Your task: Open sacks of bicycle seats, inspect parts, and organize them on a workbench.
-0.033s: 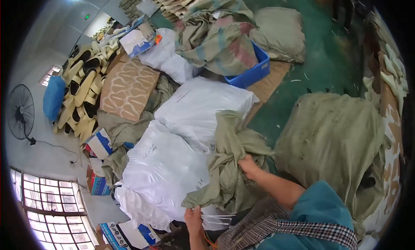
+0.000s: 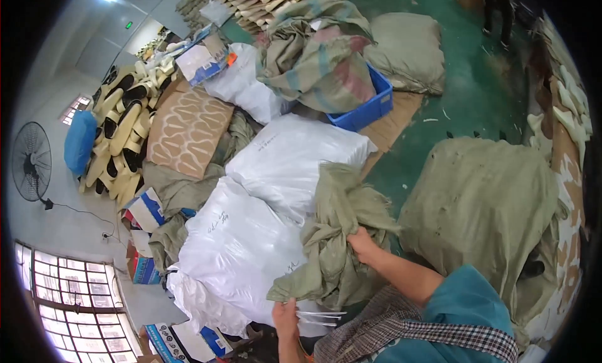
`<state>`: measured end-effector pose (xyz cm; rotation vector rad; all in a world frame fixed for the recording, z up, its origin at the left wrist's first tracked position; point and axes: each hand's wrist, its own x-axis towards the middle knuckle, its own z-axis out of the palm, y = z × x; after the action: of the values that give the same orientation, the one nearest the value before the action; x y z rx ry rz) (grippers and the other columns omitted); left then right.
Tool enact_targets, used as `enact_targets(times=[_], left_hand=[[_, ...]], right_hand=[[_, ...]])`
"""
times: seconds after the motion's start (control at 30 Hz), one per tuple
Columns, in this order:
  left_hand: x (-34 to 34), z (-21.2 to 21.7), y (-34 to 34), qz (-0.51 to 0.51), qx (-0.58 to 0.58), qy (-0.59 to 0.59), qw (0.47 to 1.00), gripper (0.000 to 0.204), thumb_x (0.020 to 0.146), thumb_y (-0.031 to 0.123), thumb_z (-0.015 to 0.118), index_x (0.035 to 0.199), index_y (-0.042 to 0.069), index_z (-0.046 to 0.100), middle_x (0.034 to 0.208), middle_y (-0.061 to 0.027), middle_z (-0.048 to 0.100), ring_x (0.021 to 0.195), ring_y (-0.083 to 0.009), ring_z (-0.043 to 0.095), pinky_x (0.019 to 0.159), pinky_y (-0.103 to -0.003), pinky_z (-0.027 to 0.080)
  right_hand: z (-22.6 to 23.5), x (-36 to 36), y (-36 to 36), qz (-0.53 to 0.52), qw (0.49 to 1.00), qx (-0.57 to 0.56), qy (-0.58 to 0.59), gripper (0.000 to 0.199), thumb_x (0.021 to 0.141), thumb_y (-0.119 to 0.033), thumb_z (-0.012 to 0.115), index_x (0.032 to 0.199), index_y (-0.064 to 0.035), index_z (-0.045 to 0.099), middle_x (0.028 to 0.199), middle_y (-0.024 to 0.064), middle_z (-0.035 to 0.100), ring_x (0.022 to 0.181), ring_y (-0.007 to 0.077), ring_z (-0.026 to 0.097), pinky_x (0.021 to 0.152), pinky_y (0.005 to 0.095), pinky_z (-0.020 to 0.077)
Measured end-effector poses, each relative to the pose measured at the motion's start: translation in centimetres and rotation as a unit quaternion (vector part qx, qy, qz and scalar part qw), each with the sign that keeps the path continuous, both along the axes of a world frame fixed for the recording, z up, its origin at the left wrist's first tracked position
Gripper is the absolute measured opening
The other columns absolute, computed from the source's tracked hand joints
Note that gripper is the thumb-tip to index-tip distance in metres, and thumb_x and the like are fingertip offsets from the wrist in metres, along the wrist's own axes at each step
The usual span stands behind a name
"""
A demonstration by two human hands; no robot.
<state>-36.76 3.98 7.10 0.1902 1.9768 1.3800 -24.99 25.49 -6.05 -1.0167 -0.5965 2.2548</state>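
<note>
A green sack [image 2: 335, 263] is gripped at one corner by the left hand [image 2: 285, 316] and at bunched folds by the right hand [image 2: 362, 245], beside bulging white bags [image 2: 235, 241].

The green sack [image 2: 335, 276] hides from us the fingertips of the right hand [image 2: 364, 245]. At one o'clock, a striped sack [image 2: 313, 74] partly hides the blue crate [image 2: 369, 114]; at eight, the lower edge crops the window [image 2: 78, 291].
</note>
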Motion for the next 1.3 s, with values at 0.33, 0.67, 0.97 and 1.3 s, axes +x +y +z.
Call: enact_targets(times=[0.33,0.67,0.97,1.3], left_hand=[[-0.2,-4.2,6.0,-0.240,-0.046,-0.050,0.969,0.013,0.074,0.008,0.059,0.063,0.003,0.059,0.058,0.0032,0.054,0.051,-0.0062,0.048,0.046,-0.024,0.037],[-4.3,-6.9,14.2,0.065,0.222,-0.174,0.957,0.025,0.074,-0.003,0.047,0.097,-0.003,0.057,0.090,-0.0089,0.061,0.077,-0.0173,0.059,0.067,-0.030,0.049],[-10.8,-6.4,30.3,-0.064,0.198,-0.192,0.959,0.029,0.081,0.000,0.054,0.109,-0.003,0.054,0.100,-0.0103,0.061,0.088,-0.0204,0.060,0.076,-0.033,0.049],[-22.6,-4.1,46.9,0.023,0.168,-0.192,0.967,0.026,0.080,0.011,0.061,0.104,0.001,0.060,0.068,-0.0007,0.054,0.045,-0.0070,0.040,0.041,-0.021,0.032]], right_hand=[[3.2,-0.2,-1.0,0.345,0.931,0.016,0.120,0.039,0.078,-0.002,0.057,0.117,-0.0034,0.053,0.111,0.0055,0.057,0.102,0.0171,0.053,0.087,0.0308,0.0428],[12.2,-5.8,9.1,0.426,0.699,0.568,-0.085,0.055,0.074,-0.025,0.060,0.120,-0.0002,0.045,0.105,0.0198,0.058,0.095,0.0319,0.056,0.082,0.0361,0.0436],[7.0,-12.5,25.7,0.500,0.717,0.477,0.094,0.047,0.063,-0.017,0.076,0.103,-0.0010,0.058,0.099,0.0135,0.063,0.090,0.0191,0.057,0.082,0.0330,0.0445],[16.4,-5.5,47.8,0.120,0.871,0.416,-0.232,0.052,0.063,-0.012,0.074,0.109,0.0014,0.054,0.101,0.0090,0.061,0.091,0.0200,0.056,0.081,0.0336,0.0447]])
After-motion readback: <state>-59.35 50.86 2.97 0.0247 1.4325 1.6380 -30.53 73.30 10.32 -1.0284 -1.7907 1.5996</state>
